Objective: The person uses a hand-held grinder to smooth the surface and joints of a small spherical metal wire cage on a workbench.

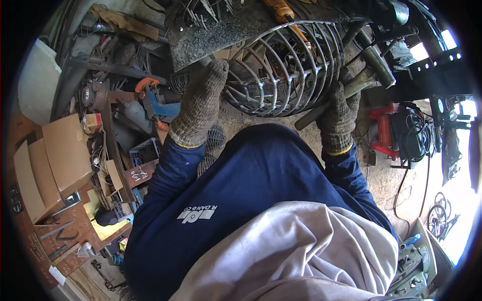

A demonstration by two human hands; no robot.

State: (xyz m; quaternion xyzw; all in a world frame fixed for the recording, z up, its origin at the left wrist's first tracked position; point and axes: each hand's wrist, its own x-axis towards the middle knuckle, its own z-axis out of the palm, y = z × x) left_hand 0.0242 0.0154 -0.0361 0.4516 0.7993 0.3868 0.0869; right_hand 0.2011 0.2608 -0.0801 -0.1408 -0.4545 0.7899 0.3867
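Note:
A rounded cage of bent metal bars [286, 80] lies tilted in front of me at the bench's near edge. My left hand [202, 103], in a brown knitted glove, closes on the cage's left end; its fingertips are partly hidden. My right hand [337, 120], gloved alike, is wrapped round the handle of a hammer [380, 67]. The hammer's thick cylindrical head is up to the right, just beyond the cage, and the handle's butt points down-left below the cage's right side.
The dark metal bench [211, 42] carries grit, metal rods and an orange power tool [281, 10]. On the left are a blue and orange tool [159, 103], cardboard boxes [65, 150] and shelves of clutter. A red-framed machine [385, 131] with coiled cables stands on the right.

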